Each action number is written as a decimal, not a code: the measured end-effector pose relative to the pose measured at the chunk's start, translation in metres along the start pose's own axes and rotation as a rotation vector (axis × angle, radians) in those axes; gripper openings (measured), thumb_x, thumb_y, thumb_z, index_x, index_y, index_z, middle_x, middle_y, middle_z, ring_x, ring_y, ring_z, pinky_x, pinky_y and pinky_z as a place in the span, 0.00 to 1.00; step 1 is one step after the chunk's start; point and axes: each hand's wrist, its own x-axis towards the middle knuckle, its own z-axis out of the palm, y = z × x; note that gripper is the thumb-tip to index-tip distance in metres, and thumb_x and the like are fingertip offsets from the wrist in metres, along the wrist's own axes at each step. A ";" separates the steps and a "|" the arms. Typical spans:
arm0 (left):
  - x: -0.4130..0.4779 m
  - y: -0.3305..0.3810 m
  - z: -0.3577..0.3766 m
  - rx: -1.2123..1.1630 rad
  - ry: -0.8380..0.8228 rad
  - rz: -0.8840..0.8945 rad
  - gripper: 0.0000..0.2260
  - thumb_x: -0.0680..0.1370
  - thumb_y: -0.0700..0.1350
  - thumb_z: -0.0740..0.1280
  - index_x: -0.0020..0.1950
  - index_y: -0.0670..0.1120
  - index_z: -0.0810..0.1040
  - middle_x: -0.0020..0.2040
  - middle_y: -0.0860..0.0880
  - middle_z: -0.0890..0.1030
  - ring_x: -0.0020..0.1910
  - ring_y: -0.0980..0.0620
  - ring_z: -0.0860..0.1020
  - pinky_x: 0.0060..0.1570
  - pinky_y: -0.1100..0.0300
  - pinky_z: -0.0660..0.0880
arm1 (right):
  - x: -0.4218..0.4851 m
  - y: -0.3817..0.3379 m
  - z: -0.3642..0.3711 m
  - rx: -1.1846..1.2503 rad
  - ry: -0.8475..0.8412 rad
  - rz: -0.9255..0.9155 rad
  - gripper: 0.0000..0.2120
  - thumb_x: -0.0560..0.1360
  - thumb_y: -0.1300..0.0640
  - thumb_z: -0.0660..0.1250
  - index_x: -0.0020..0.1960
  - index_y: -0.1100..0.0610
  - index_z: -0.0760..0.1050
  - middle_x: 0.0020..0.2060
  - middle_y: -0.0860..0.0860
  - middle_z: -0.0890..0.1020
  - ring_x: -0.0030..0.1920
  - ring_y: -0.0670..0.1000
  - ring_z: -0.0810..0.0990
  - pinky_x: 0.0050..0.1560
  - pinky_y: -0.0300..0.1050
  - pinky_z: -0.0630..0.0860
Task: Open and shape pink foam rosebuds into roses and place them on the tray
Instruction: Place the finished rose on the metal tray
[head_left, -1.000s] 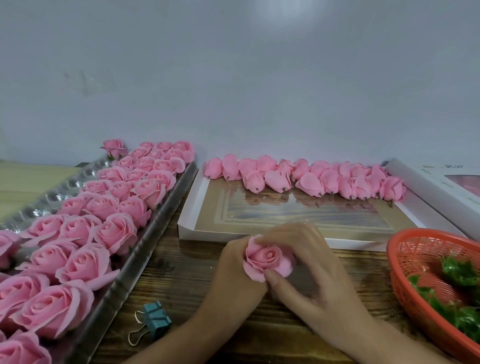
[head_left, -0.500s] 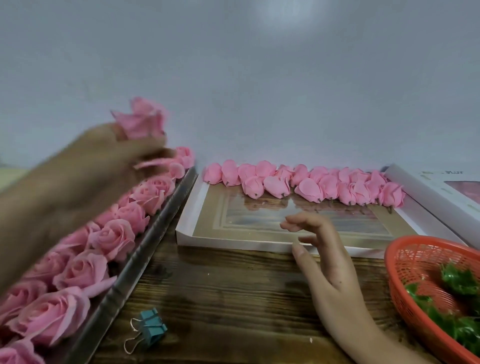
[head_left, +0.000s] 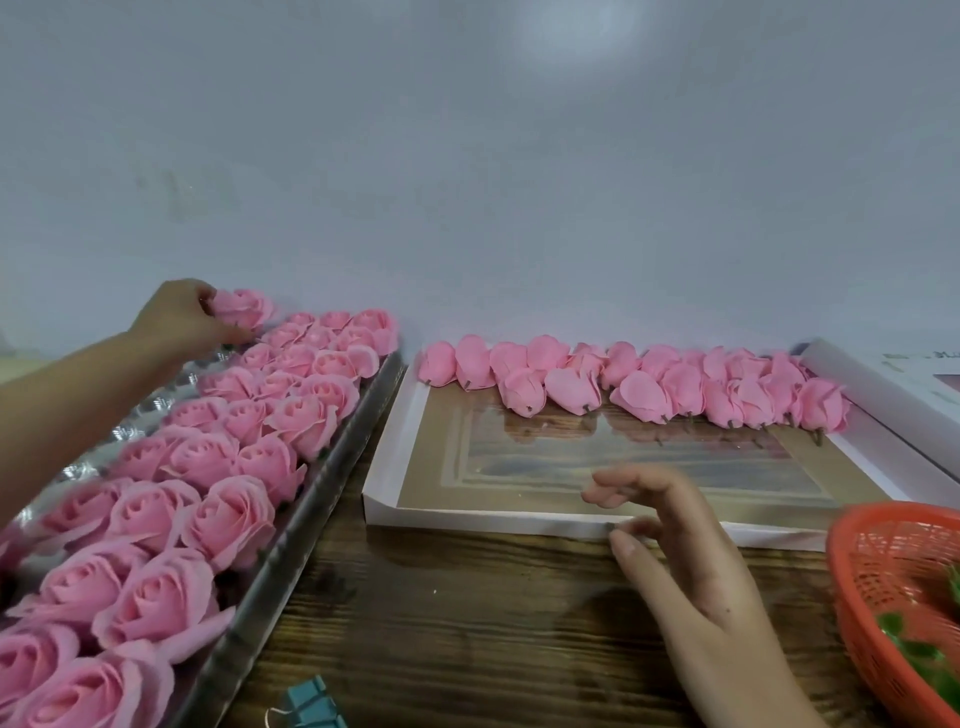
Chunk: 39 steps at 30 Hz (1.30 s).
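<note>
My left hand (head_left: 179, 317) reaches to the far end of the silver tray (head_left: 306, 514) and holds a shaped pink rose (head_left: 243, 308) at the back of the rows. Several opened pink roses (head_left: 208, 467) fill the tray in rows. A line of closed pink rosebuds (head_left: 639, 382) lies along the far side of a shallow white box lid (head_left: 387, 452). My right hand (head_left: 680, 551) hovers over the lid's near edge, fingers relaxed and holding nothing.
An orange mesh basket (head_left: 883, 566) with green leaves stands at the right. A teal binder clip (head_left: 314, 706) lies on the wooden table (head_left: 467, 623) near the front. A white box (head_left: 893, 384) sits at the far right. A grey wall rises behind.
My left hand carried the finished rose from the table's middle to the tray's far end and lowered it there. My right hand let go and stayed near the lid's edge.
</note>
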 end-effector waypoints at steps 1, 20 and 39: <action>0.002 -0.003 0.003 0.028 -0.003 0.014 0.16 0.66 0.35 0.76 0.50 0.34 0.75 0.36 0.42 0.75 0.32 0.46 0.71 0.34 0.59 0.67 | 0.000 0.000 0.000 0.000 -0.004 0.001 0.17 0.73 0.61 0.62 0.56 0.43 0.75 0.50 0.45 0.83 0.55 0.47 0.79 0.53 0.37 0.72; 0.032 -0.014 0.032 0.266 0.032 0.250 0.07 0.72 0.36 0.68 0.49 0.39 0.75 0.43 0.39 0.79 0.33 0.43 0.75 0.43 0.53 0.71 | 0.004 0.003 0.001 0.079 -0.070 0.108 0.16 0.71 0.62 0.62 0.53 0.46 0.78 0.46 0.52 0.84 0.46 0.49 0.79 0.46 0.36 0.74; 0.048 -0.015 0.032 0.510 -0.095 0.290 0.06 0.74 0.32 0.65 0.41 0.39 0.81 0.33 0.40 0.80 0.26 0.47 0.76 0.37 0.55 0.75 | 0.005 0.002 0.002 0.026 -0.131 0.146 0.14 0.72 0.61 0.63 0.46 0.42 0.80 0.40 0.45 0.82 0.43 0.51 0.79 0.46 0.39 0.74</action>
